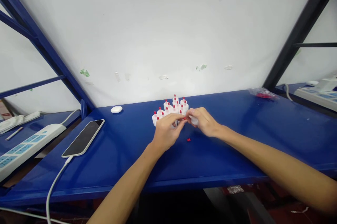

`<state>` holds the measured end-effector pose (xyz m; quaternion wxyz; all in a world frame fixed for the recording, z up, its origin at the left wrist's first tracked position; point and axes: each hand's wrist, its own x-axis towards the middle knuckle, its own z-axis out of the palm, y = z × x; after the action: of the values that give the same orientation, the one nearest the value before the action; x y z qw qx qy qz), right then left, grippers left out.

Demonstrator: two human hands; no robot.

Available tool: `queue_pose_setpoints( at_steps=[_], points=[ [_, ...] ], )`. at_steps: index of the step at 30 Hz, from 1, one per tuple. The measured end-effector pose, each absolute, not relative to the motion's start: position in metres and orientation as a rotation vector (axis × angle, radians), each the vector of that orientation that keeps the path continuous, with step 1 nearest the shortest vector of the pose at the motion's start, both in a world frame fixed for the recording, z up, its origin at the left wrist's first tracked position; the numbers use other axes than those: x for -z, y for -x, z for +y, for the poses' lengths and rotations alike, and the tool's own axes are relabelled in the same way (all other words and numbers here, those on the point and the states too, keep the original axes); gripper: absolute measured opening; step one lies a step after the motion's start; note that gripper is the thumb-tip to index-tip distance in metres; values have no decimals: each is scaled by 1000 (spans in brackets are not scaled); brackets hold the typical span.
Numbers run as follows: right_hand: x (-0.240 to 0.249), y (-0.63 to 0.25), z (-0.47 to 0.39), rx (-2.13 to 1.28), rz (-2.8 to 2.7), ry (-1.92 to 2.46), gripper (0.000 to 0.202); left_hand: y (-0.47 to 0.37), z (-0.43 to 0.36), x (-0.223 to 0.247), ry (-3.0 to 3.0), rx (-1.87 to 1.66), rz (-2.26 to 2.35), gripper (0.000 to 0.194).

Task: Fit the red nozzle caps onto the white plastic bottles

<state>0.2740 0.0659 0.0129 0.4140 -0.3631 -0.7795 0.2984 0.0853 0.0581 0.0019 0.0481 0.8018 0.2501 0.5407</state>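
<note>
My right hand (205, 121) is closed around a small whitish squeeze bottle (194, 120), tilted with its tip toward the left. The fingers of my left hand (166, 131) pinch a small red cap (184, 118) at that tip; whether it is seated there I cannot tell. Just beyond both hands stand several upright white bottles (160, 112) with red caps, close together and partly hidden by my left hand. A loose red cap (188, 139) lies on the blue table (223, 160), nearer to me than the hands.
On the left lie a phone (83, 138) with a white charging cable (56, 182) and a white earbud case (116, 109). A clear bag of red pieces (263, 93) rests at the back right. Power strips (31, 145) flank the table, and a white wall (168, 34) rises behind.
</note>
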Motion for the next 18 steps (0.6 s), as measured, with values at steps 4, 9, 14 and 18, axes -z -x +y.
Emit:
queue_pose_setpoints(
  at_steps=[4, 9, 14, 18],
  points=[
    [-16, -272, 61, -705, -2069, 874, 54, -81, 54, -7, -2325, -1675, 775, 1],
    [-17, -268, 55, -592, -2173, 895, 58, -82, 52, -6, -2364, -1561, 679, 3],
    [-19, -266, 52, -423, -2206, 833, 50, -83, 51, -5, -2349, -1443, 655, 3],
    [-21, -264, 49, -447, -2241, 926, 33, -82, 51, -8, -2245, -1410, 657, 6]
  ],
)
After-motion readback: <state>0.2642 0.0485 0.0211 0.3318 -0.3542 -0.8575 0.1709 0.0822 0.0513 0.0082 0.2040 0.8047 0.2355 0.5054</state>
